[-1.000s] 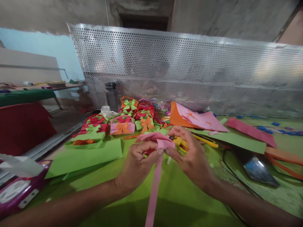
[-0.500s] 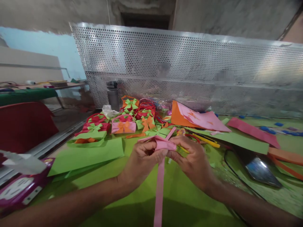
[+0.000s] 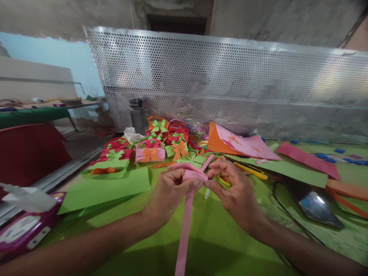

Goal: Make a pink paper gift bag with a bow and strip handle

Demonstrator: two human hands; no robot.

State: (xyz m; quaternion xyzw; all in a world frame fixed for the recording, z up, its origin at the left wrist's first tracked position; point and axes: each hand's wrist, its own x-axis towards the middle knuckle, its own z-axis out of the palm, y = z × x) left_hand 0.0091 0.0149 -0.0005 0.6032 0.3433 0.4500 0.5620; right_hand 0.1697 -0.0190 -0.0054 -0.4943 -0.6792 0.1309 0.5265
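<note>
Both my hands meet over the green table (image 3: 207,237), working a pink paper strip (image 3: 184,226). My left hand (image 3: 169,193) pinches the strip's folded loops at the top, thumb pressed against them. My right hand (image 3: 232,191) is curled beside it, fingertips pinching the same folded part from the right. A short end of the strip sticks up between the hands, and the long tail hangs down toward me. Behind the right hand lie yellow tools (image 3: 248,170), partly hidden.
Several paper baskets with bows (image 3: 149,151) cluster at the back centre. Green sheets (image 3: 106,189) lie left, pink and orange sheets (image 3: 244,145) right. A grey bottle (image 3: 137,115) stands by the perforated metal panel (image 3: 230,76). A magenta device (image 3: 23,230) sits at left, a shiny dark object (image 3: 313,205) at right.
The hands stayed in place, refolding the pink strip. A short end now pokes up between them, and the hanging tail swung slightly left.
</note>
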